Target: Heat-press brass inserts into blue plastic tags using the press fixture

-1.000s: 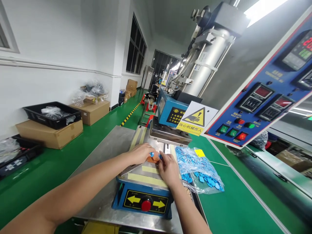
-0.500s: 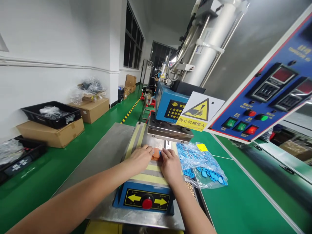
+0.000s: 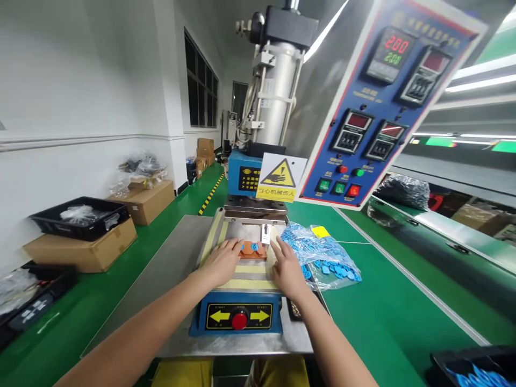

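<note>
An orange block with small blue pieces on it lies on the plate of the press, below the metal press head. My left hand rests at the block's left end, fingertips touching it; whether it grips the block I cannot tell. To the right of the block, my right hand has its fingers spread, with nothing in them. A white part stands just behind the block. The press base carries a red button between two yellow arrows.
Right of the press lies a clear bag of blue pieces, with a dark tray nearer my right forearm. The control panel overhangs at upper right. Cartons and black bins stand along the left wall.
My right hand has come off the block and spread its fingers to the right. More of the block and its blue pieces shows. The camera view has turned and raised.
</note>
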`<state>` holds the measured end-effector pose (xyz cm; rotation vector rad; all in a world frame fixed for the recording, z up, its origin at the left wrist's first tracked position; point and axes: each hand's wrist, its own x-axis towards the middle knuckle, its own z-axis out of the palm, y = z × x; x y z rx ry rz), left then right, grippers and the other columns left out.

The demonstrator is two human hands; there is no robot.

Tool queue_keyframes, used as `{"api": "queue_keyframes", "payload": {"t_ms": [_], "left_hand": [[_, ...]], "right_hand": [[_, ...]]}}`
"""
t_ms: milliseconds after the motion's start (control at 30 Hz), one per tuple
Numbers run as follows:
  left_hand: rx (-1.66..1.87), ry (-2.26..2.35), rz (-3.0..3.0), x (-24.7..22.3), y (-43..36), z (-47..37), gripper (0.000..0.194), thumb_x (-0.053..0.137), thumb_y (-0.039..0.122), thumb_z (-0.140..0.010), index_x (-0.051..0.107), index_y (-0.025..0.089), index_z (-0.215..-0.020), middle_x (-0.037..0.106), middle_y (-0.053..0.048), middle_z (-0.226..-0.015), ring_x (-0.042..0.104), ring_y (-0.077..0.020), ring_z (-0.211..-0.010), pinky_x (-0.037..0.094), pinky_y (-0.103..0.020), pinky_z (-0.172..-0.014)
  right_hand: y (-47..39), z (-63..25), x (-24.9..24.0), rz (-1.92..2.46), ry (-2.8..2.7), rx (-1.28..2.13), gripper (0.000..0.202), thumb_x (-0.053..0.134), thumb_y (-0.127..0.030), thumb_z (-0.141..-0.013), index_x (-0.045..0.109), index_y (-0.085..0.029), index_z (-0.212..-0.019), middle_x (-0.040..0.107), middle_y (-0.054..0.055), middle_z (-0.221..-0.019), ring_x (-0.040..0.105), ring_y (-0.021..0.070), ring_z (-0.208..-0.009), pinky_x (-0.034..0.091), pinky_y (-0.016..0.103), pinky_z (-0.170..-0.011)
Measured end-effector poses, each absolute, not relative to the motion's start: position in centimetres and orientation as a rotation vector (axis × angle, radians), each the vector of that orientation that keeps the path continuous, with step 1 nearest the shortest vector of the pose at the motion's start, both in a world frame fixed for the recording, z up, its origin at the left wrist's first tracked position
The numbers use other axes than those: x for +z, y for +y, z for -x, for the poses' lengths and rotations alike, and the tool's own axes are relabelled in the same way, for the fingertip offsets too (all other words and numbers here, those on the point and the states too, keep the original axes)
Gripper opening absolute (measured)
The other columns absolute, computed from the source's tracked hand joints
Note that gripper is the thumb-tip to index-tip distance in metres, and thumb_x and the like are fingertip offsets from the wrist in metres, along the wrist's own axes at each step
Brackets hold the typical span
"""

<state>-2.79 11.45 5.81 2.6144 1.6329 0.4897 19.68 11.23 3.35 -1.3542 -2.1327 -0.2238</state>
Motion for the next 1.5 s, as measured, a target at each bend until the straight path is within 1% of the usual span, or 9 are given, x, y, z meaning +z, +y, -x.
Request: {"api": "queue_keyframes", "payload": {"t_ms": [133, 200, 267, 400, 600, 700, 867, 1033, 1500], "left_hand": [[0.851, 1.222, -2.734, 4.9, 6.6, -1.3, 0.037, 0.034, 0.019, -0.093, 0.051, 0.015, -0.126, 0.054, -0.014, -0.126, 0.047, -0.0252, -0.118, 0.039, -0.045, -0.101], [0.793, 0.863, -2.775, 3.7, 4.0, -4.7, 0.032, 0.034, 0.019, -0.093, 0.055, 0.018, -0.118, 0.059, -0.012, -0.116, 0.052, -0.0225, -0.109, 0.044, -0.04, -0.097], [0.664, 0.733, -2.759, 2.0, 2.4, -8.5, 0.03, 0.036, 0.017, -0.092, 0.057, 0.018, -0.113, 0.06, -0.01, -0.112, 0.054, -0.0213, -0.104, 0.047, -0.036, -0.093], [0.424, 1.084, -2.67, -1.3, 3.4, -14.9, 0.036, 0.036, 0.006, -0.087, 0.053, 0.014, -0.117, 0.056, -0.014, -0.118, 0.051, -0.0247, -0.112, 0.048, -0.037, -0.092], [0.318, 1.515, -2.418, -2.8, 6.9, -18.2, 0.037, 0.03, 0.002, -0.088, 0.05, 0.01, -0.118, 0.055, -0.016, -0.114, 0.052, -0.0254, -0.109, 0.047, -0.036, -0.085], [0.291, 1.516, -2.391, -3.0, 7.3, -18.2, 0.035, 0.029, 0.002, -0.088, 0.053, 0.012, -0.111, 0.055, -0.015, -0.113, 0.052, -0.0246, -0.107, 0.046, -0.034, -0.083], [0.355, 1.429, -2.39, -3.7, 7.6, -17.8, 0.03, 0.031, 0.004, -0.087, 0.055, 0.017, -0.099, 0.054, -0.011, -0.111, 0.052, -0.0224, -0.104, 0.043, -0.033, -0.082], [0.346, 1.41, -2.358, -3.4, 8.0, -17.9, 0.029, 0.033, 0.002, -0.085, 0.056, 0.017, -0.097, 0.056, -0.01, -0.107, 0.053, -0.0202, -0.102, 0.044, -0.031, -0.082], [0.285, 1.383, -2.305, -2.1, 8.6, -18.4, 0.025, 0.04, 0.005, -0.084, 0.06, 0.012, -0.097, 0.058, -0.013, -0.104, 0.056, -0.0218, -0.097, 0.044, -0.032, -0.084]], "right_hand": [[8.4, -26.6, 1.6, 1.45, -1.937, -0.148, 0.043, 0.044, -0.01, -0.077, 0.062, -0.019, -0.115, 0.059, 0.011, -0.121, 0.05, 0.0242, -0.114, 0.041, 0.045, -0.098], [6.9, -29.5, 0.2, 1.561, -1.969, -0.06, 0.034, 0.046, -0.011, -0.078, 0.067, -0.02, -0.103, 0.065, 0.009, -0.108, 0.054, 0.0228, -0.106, 0.043, 0.042, -0.094], [5.7, -31.4, -1.2, 1.658, -2.047, -0.013, 0.028, 0.051, -0.013, -0.078, 0.069, -0.02, -0.099, 0.065, 0.01, -0.11, 0.053, 0.024, -0.109, 0.043, 0.042, -0.094], [4.4, -32.0, -3.1, 1.795, -2.112, -0.071, 0.027, 0.058, -0.021, -0.079, 0.069, -0.02, -0.104, 0.054, 0.014, -0.129, 0.04, 0.0309, -0.125, 0.042, 0.047, -0.093], [4.9, -30.9, -3.3, 1.796, -2.183, -0.099, 0.034, 0.056, -0.021, -0.083, 0.062, -0.026, -0.117, 0.044, 0.012, -0.14, 0.029, 0.0324, -0.133, 0.039, 0.048, -0.093], [5.1, -30.8, -3.4, 1.806, -2.19, -0.071, 0.033, 0.055, -0.019, -0.084, 0.063, -0.026, -0.115, 0.047, 0.012, -0.139, 0.03, 0.0318, -0.132, 0.036, 0.048, -0.095], [5.0, -30.9, -3.8, 1.769, -2.147, -0.031, 0.02, 0.055, -0.018, -0.084, 0.069, -0.023, -0.098, 0.054, 0.01, -0.131, 0.034, 0.0288, -0.13, 0.036, 0.046, -0.095], [5.2, -30.8, -4.0, 1.732, -2.119, -0.042, 0.015, 0.054, -0.016, -0.085, 0.069, -0.02, -0.088, 0.059, 0.01, -0.126, 0.039, 0.0277, -0.127, 0.038, 0.045, -0.094], [5.3, -30.7, -4.3, 1.719, -2.094, 0.008, 0.016, 0.055, -0.015, -0.084, 0.07, -0.02, -0.088, 0.062, 0.007, -0.121, 0.043, 0.0259, -0.122, 0.036, 0.041, -0.094]]}}
